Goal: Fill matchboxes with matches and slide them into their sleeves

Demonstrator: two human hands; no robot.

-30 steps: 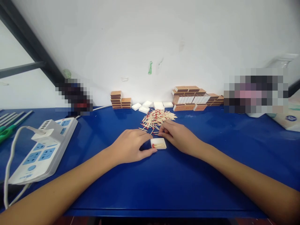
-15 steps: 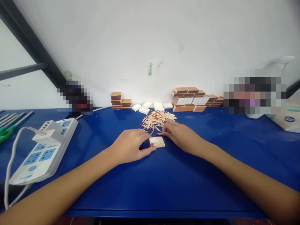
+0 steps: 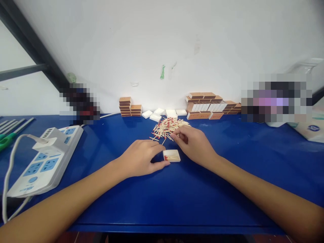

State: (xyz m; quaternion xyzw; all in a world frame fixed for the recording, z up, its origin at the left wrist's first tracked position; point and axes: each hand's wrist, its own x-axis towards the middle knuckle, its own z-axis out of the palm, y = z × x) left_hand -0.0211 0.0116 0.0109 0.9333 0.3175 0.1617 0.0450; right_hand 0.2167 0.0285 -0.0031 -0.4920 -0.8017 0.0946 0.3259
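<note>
My left hand (image 3: 141,158) rests on the table, thumb and forefinger holding the left end of a small white matchbox tray (image 3: 174,153). Inside that tray lie several red-tipped matches (image 3: 172,157), gathered along its near side. Just beyond it, my right hand (image 3: 192,140) has thumb and forefinger pinched together at the near right edge of a heap of loose matches (image 3: 168,125). What is between those fingertips is too small to make out. A few single matches lie at the heap's near left edge.
Behind the heap lie several white trays (image 3: 155,117). Stacked matchboxes stand at the wall, a small stack (image 3: 125,106) on the left and a larger one (image 3: 202,115) on the right. A power strip (image 3: 55,172) with a cable lies left, near green-handled scissors (image 3: 7,141).
My right hand has moved from just above the tray to the heap's edge; the match it held is no longer seen in its fingers. The tray has shifted slightly right and nearer in view.
</note>
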